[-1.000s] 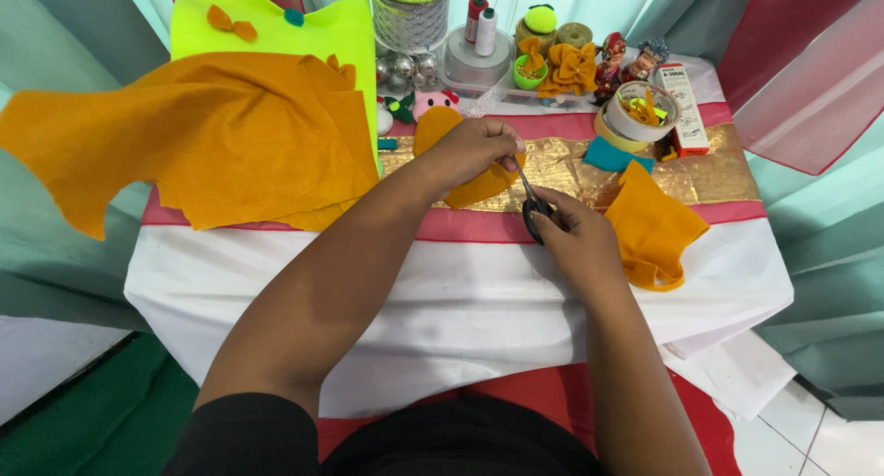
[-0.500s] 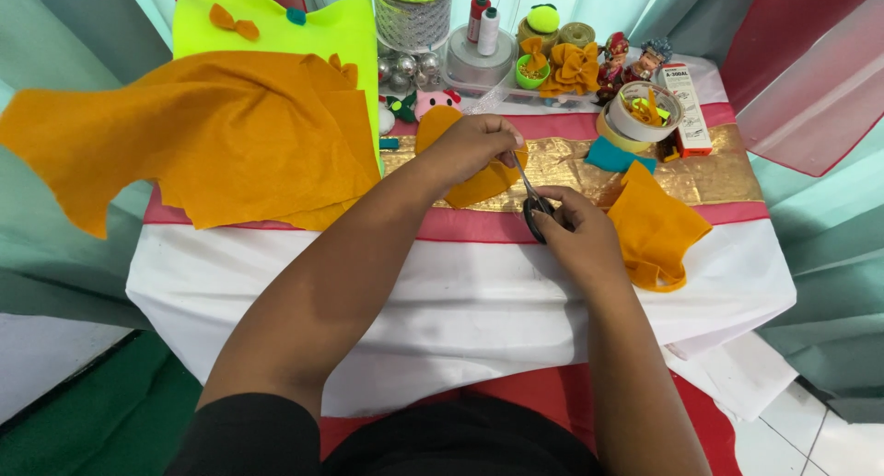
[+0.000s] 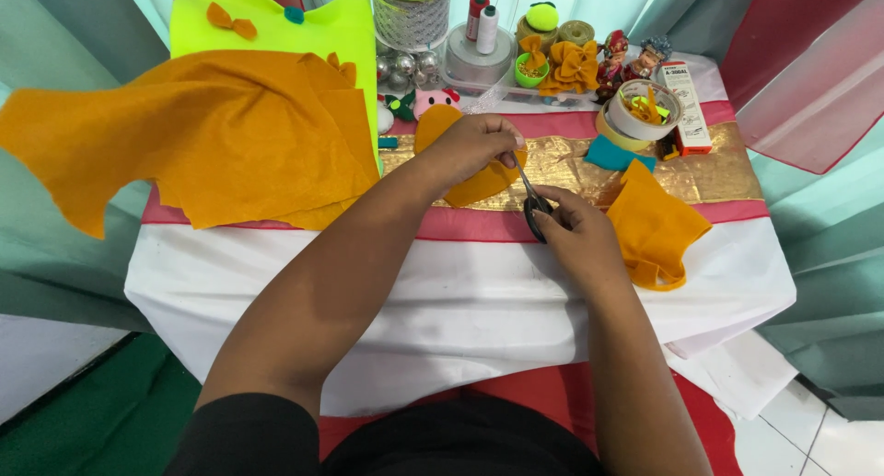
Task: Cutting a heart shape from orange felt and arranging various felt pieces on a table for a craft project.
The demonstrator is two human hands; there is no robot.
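Centrally, felt scraps (image 3: 647,107) inside tape roll (image 3: 619,129).

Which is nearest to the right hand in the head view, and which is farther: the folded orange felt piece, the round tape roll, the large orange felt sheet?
From the right hand, which holds black-handled scissors:
1. Folded orange felt piece, just to its right, at the hand's edge.
2. Round tape roll, farther back and to the right.
3. Large orange felt sheet, far to the left, beyond the left hand.

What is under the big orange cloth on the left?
Under the large orange felt sheet lies a bright yellow-green felt sheet, its top sticking out behind. Below both is the white tablecloth with a pink stripe. Anything else beneath the orange felt is covered.
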